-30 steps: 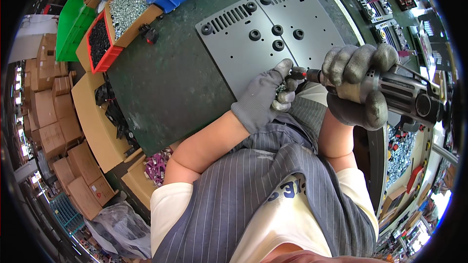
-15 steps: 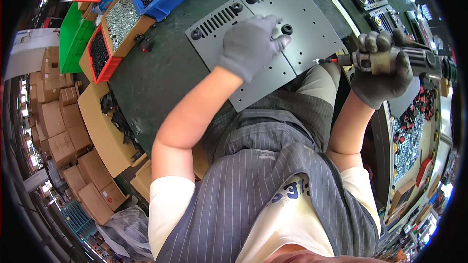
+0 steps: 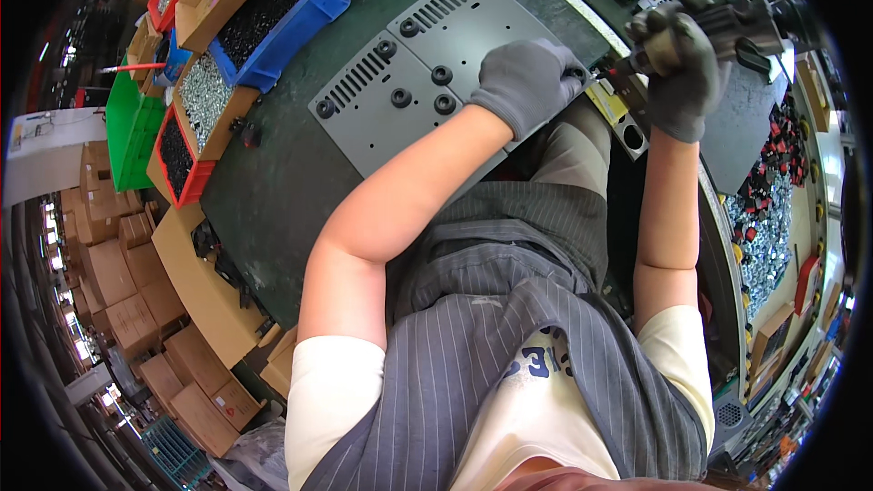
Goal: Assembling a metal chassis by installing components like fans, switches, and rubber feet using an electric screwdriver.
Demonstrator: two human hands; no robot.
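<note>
Two grey sheet-metal plates (image 3: 364,135) lie side by side on the dark green bench, with slots at their far edges and several black round feet (image 3: 400,97) on top. Over the right plate (image 3: 500,14), my left hand (image 3: 526,82) in a grey glove is closed, its fingertips pinching a dark round foot (image 3: 576,75) by the plate's right edge. My gloved right hand (image 3: 684,73) grips a power screwdriver (image 3: 732,29), held nearly level. The tool's tip points left and reaches my left fingertips; they partly hide the contact.
At the far left stand a blue bin (image 3: 282,23) of black parts, a cardboard tray (image 3: 205,95) of silver screws, a red bin (image 3: 186,159) and a green bin (image 3: 132,132). Loose silver hardware (image 3: 768,241) lies at right. Stacked cartons (image 3: 118,273) stand beyond the bench.
My left hand has moved right across the plates to the right edge, uncovering several black feet. The screwdriver has come up to my left fingertips. The whole view has shifted slightly.
</note>
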